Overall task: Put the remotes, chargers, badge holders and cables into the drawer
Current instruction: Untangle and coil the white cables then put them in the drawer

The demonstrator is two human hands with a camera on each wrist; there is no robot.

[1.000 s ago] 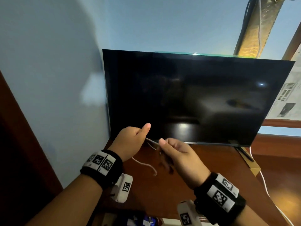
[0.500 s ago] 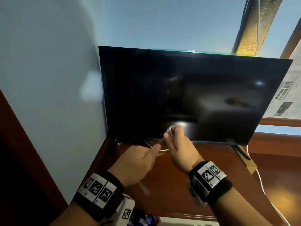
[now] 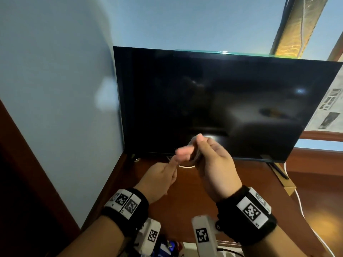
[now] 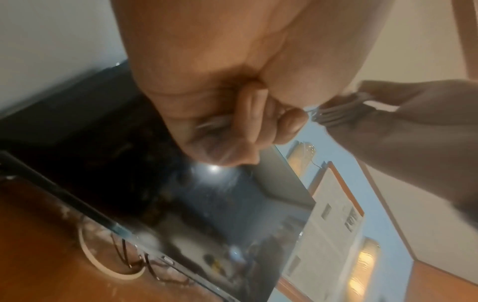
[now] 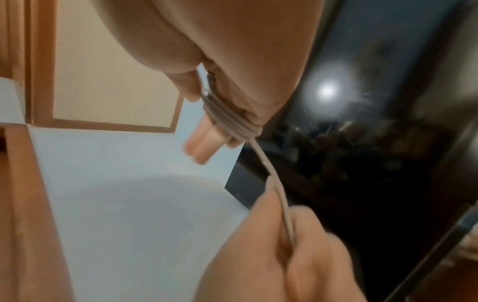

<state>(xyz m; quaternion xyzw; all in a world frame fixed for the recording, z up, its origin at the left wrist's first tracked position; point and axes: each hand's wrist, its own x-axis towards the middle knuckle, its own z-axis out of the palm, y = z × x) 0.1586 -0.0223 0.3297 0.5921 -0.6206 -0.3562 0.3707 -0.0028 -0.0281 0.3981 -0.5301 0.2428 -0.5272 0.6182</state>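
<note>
We hold both hands raised and close together, our right hand (image 3: 213, 162) wrapped in cable (image 5: 232, 120) coils, our left hand (image 3: 159, 175) pinching its free strand.

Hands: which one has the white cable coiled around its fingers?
The right hand: the white cable loops several times around its fingers. The left hand only pinches the free strand leading off that coil.

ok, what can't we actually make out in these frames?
- Drawer: not identifiable; the head view's bottom edge cuts off the clutter.
- Thin white cable ends: hidden inside right hand coils and left hand fist.
- Left fingertips: motion-blurred in head view.
- Black TV screen reflections: too dim.
</note>
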